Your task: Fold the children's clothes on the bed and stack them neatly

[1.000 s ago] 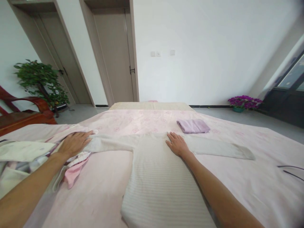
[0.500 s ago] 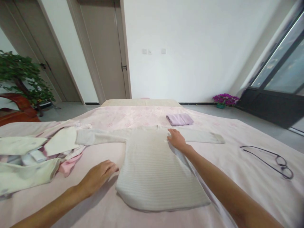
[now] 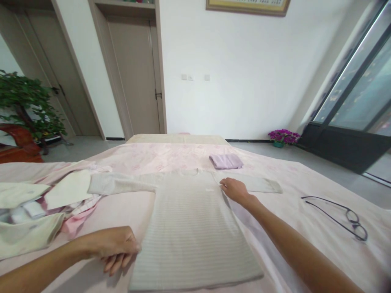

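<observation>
We are seeing the left hand (image 3: 114, 246) bending down to the side edge of the long-sleeved, pale grey-white striped knit shirt (image 3: 195, 228), whereas half a second earlier it was hovering apart from the cloth with its fingers stretched out. The right hand (image 3: 236, 190) is keeping close to the underarm on its own side, its fingers now curling more. We are finding the left thumb and forefinger pinching the shirt's edge near the hem, while the other fingers are hanging loosely below. The right fingers are closing at the shirt's side, but we cannot tell whether they are gripping fabric. The shirt is lying flat between the hands, its neckline facing away beyond them, its hem running between the forearms, and its sleeves reaching outward past either hand. Beyond the left hand, we are noticing a loose heap of cream, white and pink garments (image 3: 69, 189) touching the left cuff. The folded lilac cloth (image 3: 226, 161) is sitting just beyond the right hand, and the thin dark-framed eyeglasses (image 3: 354, 223) are lying well to its right. The pale pink patterned cloth cover (image 3: 305, 179) is stretching between the right sleeve and the eyeglasses, and also between the left hand and the left sleeve.
</observation>
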The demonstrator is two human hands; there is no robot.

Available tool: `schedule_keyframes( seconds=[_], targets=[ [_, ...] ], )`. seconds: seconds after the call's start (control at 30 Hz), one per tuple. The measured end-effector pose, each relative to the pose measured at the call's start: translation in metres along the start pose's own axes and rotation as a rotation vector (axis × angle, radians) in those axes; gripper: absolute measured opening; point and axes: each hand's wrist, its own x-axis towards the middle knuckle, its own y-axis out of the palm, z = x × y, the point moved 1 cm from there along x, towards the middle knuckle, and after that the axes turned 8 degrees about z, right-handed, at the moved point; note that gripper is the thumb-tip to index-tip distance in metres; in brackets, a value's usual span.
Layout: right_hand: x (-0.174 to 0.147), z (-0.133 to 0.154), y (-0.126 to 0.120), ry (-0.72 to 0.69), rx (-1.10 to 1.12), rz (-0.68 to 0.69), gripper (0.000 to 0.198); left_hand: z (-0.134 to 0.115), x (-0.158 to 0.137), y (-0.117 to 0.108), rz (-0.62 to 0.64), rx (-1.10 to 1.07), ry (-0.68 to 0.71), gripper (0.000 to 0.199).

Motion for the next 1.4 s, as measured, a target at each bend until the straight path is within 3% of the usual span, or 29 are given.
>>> schedule_keyframes(
  seconds=[0.03,0.17,0.23,0.3,0.37,0.47,0.63,0.93,1.07,1.2,1.27,1.4],
  targets=[
    [0.008,0.001,-0.003,0.004,0.01,-0.017,0.034,-0.001,0.001,-0.017,-0.081,0.061,0.0,0.058],
    [0.048,0.009,-0.008,0.016,0.044,-0.058,0.035,-0.018,0.018,-0.099,-0.607,0.239,0.013,0.04],
    [0.071,0.015,-0.008,0.023,0.045,-0.062,0.036,-0.028,0.032,-0.137,-0.872,0.389,-0.071,0.031],
    [0.093,0.022,-0.006,0.027,0.041,-0.06,0.036,-0.034,0.049,-0.167,-1.059,0.492,-0.156,0.028],
    [0.112,0.027,-0.003,0.032,0.037,-0.052,0.035,-0.036,0.068,-0.188,-1.126,0.499,-0.199,0.031],
    [0.133,0.032,0.006,0.04,0.03,-0.036,0.031,-0.031,0.096,-0.203,-1.1,0.452,-0.232,0.036],
    [0.147,0.03,0.018,0.051,0.035,-0.016,0.026,-0.019,0.121,-0.206,-1.046,0.443,-0.245,0.029],
    [0.157,0.031,0.017,0.1,0.047,-0.068,0.029,-0.032,0.124,-0.217,-1.126,0.5,-0.315,0.029],
    [0.15,0.045,0.016,0.069,0.034,-0.13,0.032,-0.058,0.137,-0.199,-1.173,0.566,-0.264,0.036],
    [0.137,0.069,0.029,-0.027,0.02,-0.167,0.047,-0.086,0.169,-0.169,-1.125,0.697,-0.014,0.049],
    [0.13,0.076,0.042,-0.063,0.021,-0.119,0.062,-0.09,0.186,-0.155,-1.083,0.726,0.055,0.056],
    [0.122,0.076,0.058,-0.108,0.026,-0.068,0.07,-0.087,0.2,-0.142,-1.069,0.713,0.028,0.062]
  ],
)
